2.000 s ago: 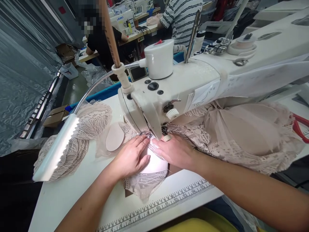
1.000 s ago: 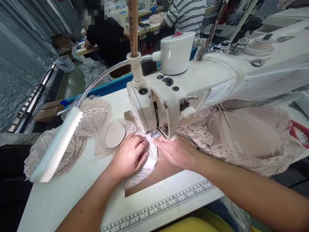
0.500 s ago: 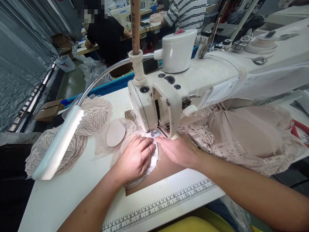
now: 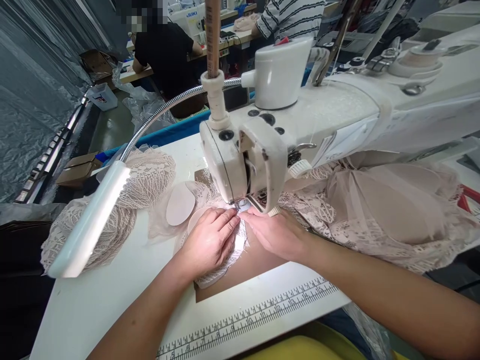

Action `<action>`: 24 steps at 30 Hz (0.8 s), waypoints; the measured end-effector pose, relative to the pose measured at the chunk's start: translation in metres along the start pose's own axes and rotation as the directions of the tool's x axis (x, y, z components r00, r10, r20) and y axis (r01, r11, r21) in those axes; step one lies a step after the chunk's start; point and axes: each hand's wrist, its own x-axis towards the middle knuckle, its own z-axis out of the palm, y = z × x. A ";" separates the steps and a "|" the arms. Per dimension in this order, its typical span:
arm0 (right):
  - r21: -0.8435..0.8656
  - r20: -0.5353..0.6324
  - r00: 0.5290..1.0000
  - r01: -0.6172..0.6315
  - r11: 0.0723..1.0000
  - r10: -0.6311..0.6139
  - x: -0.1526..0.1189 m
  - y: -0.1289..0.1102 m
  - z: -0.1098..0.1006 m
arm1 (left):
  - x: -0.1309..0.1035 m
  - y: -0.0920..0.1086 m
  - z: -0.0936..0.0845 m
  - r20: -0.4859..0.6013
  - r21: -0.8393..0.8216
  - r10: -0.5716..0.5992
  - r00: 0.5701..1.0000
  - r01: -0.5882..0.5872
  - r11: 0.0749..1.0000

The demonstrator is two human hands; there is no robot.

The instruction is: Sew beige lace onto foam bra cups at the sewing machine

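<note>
Under the sewing machine's needle area [image 4: 242, 204] lies a pale pink lace bra cup [image 4: 240, 245]. My left hand [image 4: 212, 237] rests palm down over the cup, its fingers close together and bent onto the lace near the presser foot. From the other side, my right hand [image 4: 275, 230] holds the cup's edge just right of the foot, with the index finger stretched toward my left fingertips. Its lower fingers are tucked under and partly hidden. A sheer piece with a smooth beige pad [image 4: 180, 206] lies left of the machine head.
Lace cups are stacked at left [image 4: 90, 235] and behind [image 4: 150, 175]. A white lamp [image 4: 90, 220] on a bendy neck leans over the table. Beige padded lace [image 4: 397, 205] heaps at right. A printed ruler [image 4: 247, 322] runs along the front edge. Two people sit beyond.
My left hand and the lace cup have shifted slightly up toward the needle. My right hand stays almost in place. The view has tilted a little.
</note>
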 end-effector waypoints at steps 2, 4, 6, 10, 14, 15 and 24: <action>-0.004 0.002 1.000 -0.006 1.000 0.006 0.000 -0.001 0.001 | 0.001 -0.001 0.001 0.001 0.012 0.003 1.000 -0.003 1.000; -0.007 0.003 1.000 -0.010 1.000 0.010 0.001 -0.001 0.001 | 0.001 -0.001 0.002 -0.007 0.017 0.001 1.000 -0.001 1.000; -0.012 0.003 1.000 -0.012 1.000 0.012 0.001 -0.001 0.001 | 0.001 -0.001 0.002 -0.016 0.022 -0.003 1.000 0.003 1.000; -0.013 0.006 1.000 -0.009 1.000 0.009 0.001 -0.001 0.000 | -0.001 0.000 0.003 -0.020 0.034 -0.003 1.000 0.004 0.999; -0.017 -0.003 1.000 -0.019 1.000 0.019 0.001 0.000 0.001 | -0.001 0.000 0.005 -0.025 0.032 -0.014 1.000 0.015 0.999; -0.018 -0.004 1.000 -0.023 1.000 0.023 0.001 0.000 0.002 | 0.000 0.000 0.005 -0.027 0.034 -0.020 0.999 0.021 0.999; 0.029 -0.030 0.999 0.035 0.999 -0.034 -0.002 0.001 0.000 | 0.000 -0.005 0.007 -0.043 0.037 -0.004 0.999 0.006 0.999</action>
